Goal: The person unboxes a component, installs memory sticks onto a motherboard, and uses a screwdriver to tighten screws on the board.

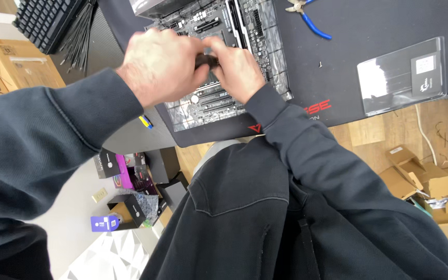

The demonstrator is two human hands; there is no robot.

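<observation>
Both hands, left hand (162,65) and right hand (237,67), were pressed together pinching a small dark part (207,61) over the motherboard (224,62) on the black mat (364,46), apparently steadying it.

From my remote seat this reads as a computer-building workbench in a home or small workshop. A bare green-black circuit motherboard (219,67) lies on a wide black desk mat (369,31) covering the counter, blue-handled pliers (309,18) at top centre, a black keyboard (47,18) upper left, opened cardboard boxes (421,179) on the wooden floor lower right.
</observation>
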